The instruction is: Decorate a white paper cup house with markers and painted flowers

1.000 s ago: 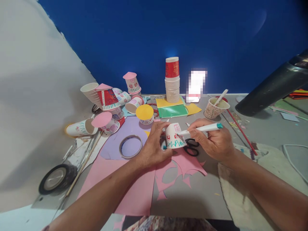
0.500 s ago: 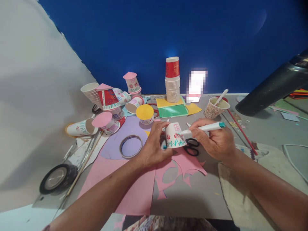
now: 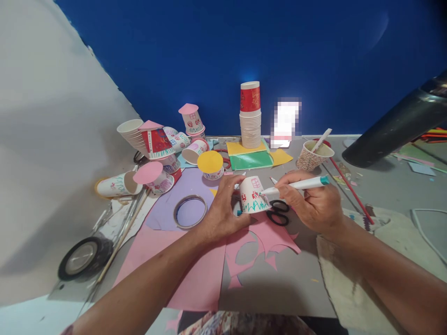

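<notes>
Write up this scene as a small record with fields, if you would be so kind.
Left hand: grips a white paper cup, wide rim downward
Cup drawings: pink window, red marks, green zigzag near the rim
Right hand: holds a white marker with a teal end, tip at the cup's side; contact too small to confirm
Near the cup: scissors with black handles
Left of the hands: tape roll on purple paper
Behind: cup stack

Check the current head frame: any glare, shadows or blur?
Head view: screen blown out white and pixelated, blue glow on back wall above cup stack; head view: soft shadows on side wall and near table; head view: held cup fairly sharp, black tape softer.
</notes>
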Demonstrator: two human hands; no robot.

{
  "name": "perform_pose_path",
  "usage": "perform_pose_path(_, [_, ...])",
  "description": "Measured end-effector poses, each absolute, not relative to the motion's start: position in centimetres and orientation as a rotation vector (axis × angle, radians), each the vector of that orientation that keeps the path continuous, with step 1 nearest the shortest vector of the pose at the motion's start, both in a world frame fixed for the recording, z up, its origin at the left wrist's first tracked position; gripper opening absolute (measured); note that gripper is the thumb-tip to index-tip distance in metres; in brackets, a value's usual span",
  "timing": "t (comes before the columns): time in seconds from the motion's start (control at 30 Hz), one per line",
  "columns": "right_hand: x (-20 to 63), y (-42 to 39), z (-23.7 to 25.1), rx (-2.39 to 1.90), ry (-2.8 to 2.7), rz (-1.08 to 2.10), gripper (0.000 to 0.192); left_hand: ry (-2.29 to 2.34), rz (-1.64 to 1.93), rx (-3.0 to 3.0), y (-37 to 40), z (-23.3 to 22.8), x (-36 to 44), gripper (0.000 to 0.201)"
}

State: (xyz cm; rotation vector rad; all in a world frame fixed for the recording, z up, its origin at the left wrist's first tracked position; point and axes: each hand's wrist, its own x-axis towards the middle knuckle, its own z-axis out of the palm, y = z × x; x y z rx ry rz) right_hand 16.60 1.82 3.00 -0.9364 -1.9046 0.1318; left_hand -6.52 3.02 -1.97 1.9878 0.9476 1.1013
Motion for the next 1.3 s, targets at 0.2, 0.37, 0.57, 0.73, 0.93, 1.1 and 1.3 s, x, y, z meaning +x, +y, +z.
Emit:
perform_pose_path(0.2, [16.60,1.65,3.15,-0.960,-1.909,0.155,0.014,0.942,1.107,1.986,2.99,-1.89,-6.47,0.078])
perform_pose_path(0.37, [16.59,1.58,3.26,-0.932,-1.947,0.184,0.015,0.953,1.089,1.977,3.01,-1.87,-6.53,0.078])
perform_pose_path(0.57, [16.60,1.75,3.25,-0.911,-1.972,0.164,0.015,0.970,1.068,1.960,3.02,-1.93,-6.51,0.077])
perform_pose_path(0.73, [16.55,1.58,3.16,-0.895,-1.956,0.160,0.016,0.971,1.054,1.956,3.02,-1.85,-6.56,0.080])
perform_pose_path(0.93, [16.50,1.64,3.31,-0.907,-1.994,0.191,0.016,0.970,1.045,1.969,3.04,-1.82,-6.61,0.080])
perform_pose_path(1.1, [16.61,1.53,3.26,-0.952,-1.944,0.199,0.016,1.006,1.056,1.976,2.92,-1.71,-6.64,0.081])
perform_pose_path(1.3, [16.34,1.48,3.36,-0.928,-1.987,0.228,0.017,1.035,1.014,1.995,2.95,-1.47,-6.69,0.086])
